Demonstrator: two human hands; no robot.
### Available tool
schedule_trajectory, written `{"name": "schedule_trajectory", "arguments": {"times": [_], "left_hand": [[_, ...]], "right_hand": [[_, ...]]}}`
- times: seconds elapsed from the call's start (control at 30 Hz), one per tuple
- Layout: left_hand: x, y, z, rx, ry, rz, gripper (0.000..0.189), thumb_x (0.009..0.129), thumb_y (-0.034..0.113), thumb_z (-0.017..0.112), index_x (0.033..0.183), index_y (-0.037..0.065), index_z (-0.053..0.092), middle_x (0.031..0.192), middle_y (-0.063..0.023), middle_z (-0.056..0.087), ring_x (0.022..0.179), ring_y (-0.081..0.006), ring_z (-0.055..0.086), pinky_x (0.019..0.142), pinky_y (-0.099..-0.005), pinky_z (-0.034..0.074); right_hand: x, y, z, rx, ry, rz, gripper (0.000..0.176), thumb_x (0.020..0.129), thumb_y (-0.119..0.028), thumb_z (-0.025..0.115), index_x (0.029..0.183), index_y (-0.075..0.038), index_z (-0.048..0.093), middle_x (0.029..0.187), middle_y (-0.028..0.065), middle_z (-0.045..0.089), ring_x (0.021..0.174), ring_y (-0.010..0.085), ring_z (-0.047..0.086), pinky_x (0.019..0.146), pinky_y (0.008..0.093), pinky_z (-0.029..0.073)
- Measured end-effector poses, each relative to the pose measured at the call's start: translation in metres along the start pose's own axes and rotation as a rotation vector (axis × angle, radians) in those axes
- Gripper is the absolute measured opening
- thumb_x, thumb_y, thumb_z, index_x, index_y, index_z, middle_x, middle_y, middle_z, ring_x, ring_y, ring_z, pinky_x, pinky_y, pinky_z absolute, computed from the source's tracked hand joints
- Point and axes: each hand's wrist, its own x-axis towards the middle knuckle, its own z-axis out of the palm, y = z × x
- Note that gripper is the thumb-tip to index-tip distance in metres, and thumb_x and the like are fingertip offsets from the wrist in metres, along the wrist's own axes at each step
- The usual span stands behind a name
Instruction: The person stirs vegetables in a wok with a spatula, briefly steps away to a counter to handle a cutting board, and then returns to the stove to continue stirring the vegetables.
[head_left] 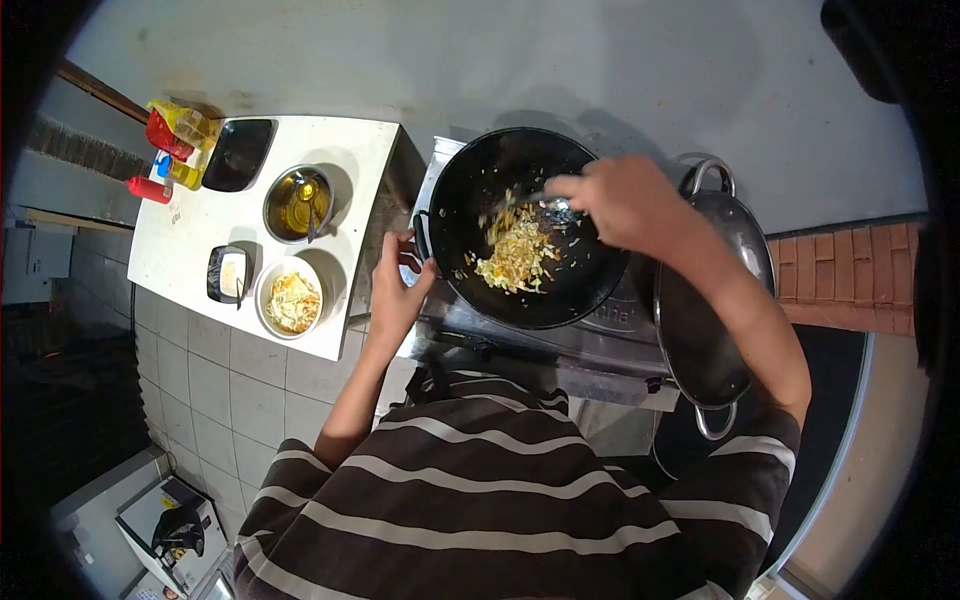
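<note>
A black wok [590, 290] sits on the stove, with chopped, yellowish-white food and orange bits [517, 258] gathered near its middle. My left hand [400, 288] is at the wok's left side, its fingers and thumb closed round the black side handle [421, 236]. Over the right part of the wok, my right hand [628, 205] grips a metal spatula [530, 201]. The spatula's working end is blurred and reaches into the food, so its exact shape is hard to make out. Some small pieces stick to the wok's inner wall.
Right of the stove [560, 350] stands a large two-handled metal pan [705, 350]. A white table [190, 240] on the left holds a bowl of shredded vegetables [293, 300], a metal pot of oil [290, 232], a small black dish [228, 273], a black tray [238, 153] and several bottles [183, 172].
</note>
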Motion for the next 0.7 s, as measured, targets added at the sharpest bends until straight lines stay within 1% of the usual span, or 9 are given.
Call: {"name": "schedule_trajectory", "arguments": {"times": [0.07, 0.2, 0.27, 0.37, 0.43, 0.5, 0.57, 0.63, 0.7], "left_hand": [[0.000, -0.001, 0.000, -0.005, -0.002, 0.006, 0.040, 0.090, 0.000, 0.070, 0.126, 0.000, 0.051, 0.097, -0.0058, 0.061, 0.079, -0.0100, 0.054, 0.070, -0.0248, 0.043], [0.000, -0.001, 0.001, -0.016, 0.002, 0.006, 0.040, 0.090, 0.000, 0.070, 0.125, 0.000, 0.051, 0.096, -0.0056, 0.061, 0.079, -0.0102, 0.054, 0.070, -0.0249, 0.043], [-0.001, 0.000, 0.002, -0.013, 0.008, 0.003, 0.040, 0.090, 0.000, 0.070, 0.125, 0.000, 0.051, 0.096, -0.0055, 0.061, 0.079, -0.0101, 0.054, 0.070, -0.0251, 0.043], [0.000, 0.004, 0.001, 0.005, 0.002, -0.004, 0.040, 0.091, 0.001, 0.070, 0.126, 0.000, 0.051, 0.096, -0.0053, 0.061, 0.080, -0.0102, 0.054, 0.071, -0.0255, 0.043], [0.000, 0.003, 0.000, 0.022, -0.009, -0.013, 0.040, 0.091, 0.001, 0.070, 0.126, 0.000, 0.051, 0.096, -0.0052, 0.061, 0.080, -0.0103, 0.054, 0.071, -0.0256, 0.043], [-0.001, 0.001, 0.000, 0.005, -0.006, -0.014, 0.041, 0.090, 0.002, 0.070, 0.127, 0.000, 0.051, 0.096, -0.0052, 0.062, 0.080, -0.0105, 0.054, 0.070, -0.0260, 0.043], [-0.001, 0.003, -0.001, 0.011, -0.010, -0.010, 0.042, 0.090, 0.002, 0.070, 0.128, 0.000, 0.051, 0.095, -0.0053, 0.062, 0.080, -0.0107, 0.055, 0.070, -0.0260, 0.043], [-0.001, 0.003, 0.000, 0.011, -0.013, -0.001, 0.043, 0.090, 0.002, 0.070, 0.128, 0.000, 0.051, 0.095, -0.0053, 0.063, 0.080, -0.0109, 0.056, 0.070, -0.0260, 0.043], [-0.002, 0.003, 0.001, 0.020, 0.007, -0.006, 0.043, 0.090, 0.003, 0.071, 0.128, 0.000, 0.051, 0.096, -0.0054, 0.064, 0.080, -0.0109, 0.057, 0.070, -0.0263, 0.043]], "right_hand": [[-0.008, 0.013, -0.001, 0.025, 0.140, 0.099, 0.029, 0.083, -0.006, 0.067, 0.110, -0.013, 0.073, 0.073, 0.0162, 0.067, 0.079, 0.0382, 0.068, 0.068, 0.0504, 0.053], [-0.016, 0.039, 0.033, 0.058, 0.216, 0.245, 0.021, 0.088, -0.010, 0.065, 0.107, -0.009, 0.073, 0.078, 0.0196, 0.069, 0.082, 0.0410, 0.068, 0.074, 0.0510, 0.054], [-0.016, 0.052, 0.054, 0.258, -0.001, 0.433, 0.017, 0.090, -0.013, 0.064, 0.102, -0.005, 0.073, 0.088, 0.0227, 0.071, 0.090, 0.0436, 0.067, 0.084, 0.0529, 0.053], [-0.027, 0.048, 0.090, 0.512, -0.001, 0.429, 0.019, 0.090, -0.015, 0.063, 0.098, -0.002, 0.074, 0.092, 0.0245, 0.071, 0.094, 0.0449, 0.067, 0.089, 0.0526, 0.052], [-0.032, 0.039, 0.075, 0.601, -0.116, 0.462, 0.021, 0.090, -0.016, 0.062, 0.098, -0.001, 0.074, 0.093, 0.0254, 0.071, 0.096, 0.0451, 0.067, 0.091, 0.0512, 0.052], [-0.039, 0.034, 0.052, 0.513, 0.019, 0.491, 0.021, 0.090, -0.015, 0.061, 0.098, 0.000, 0.074, 0.095, 0.0265, 0.070, 0.096, 0.0449, 0.067, 0.091, 0.0493, 0.052], [-0.039, 0.048, 0.026, 0.534, -0.038, 0.533, 0.022, 0.089, -0.015, 0.062, 0.098, 0.001, 0.074, 0.101, 0.0258, 0.070, 0.100, 0.0438, 0.067, 0.089, 0.0496, 0.053], [-0.041, 0.055, 0.010, 0.159, 0.029, 0.577, 0.023, 0.085, -0.015, 0.064, 0.096, 0.003, 0.074, 0.099, 0.0275, 0.071, 0.097, 0.0437, 0.069, 0.088, 0.0500, 0.054], [-0.031, 0.059, 0.016, 0.039, 0.016, 0.614, 0.023, 0.082, -0.014, 0.065, 0.093, 0.005, 0.074, 0.093, 0.0303, 0.071, 0.093, 0.0448, 0.070, 0.085, 0.0510, 0.056]]}}
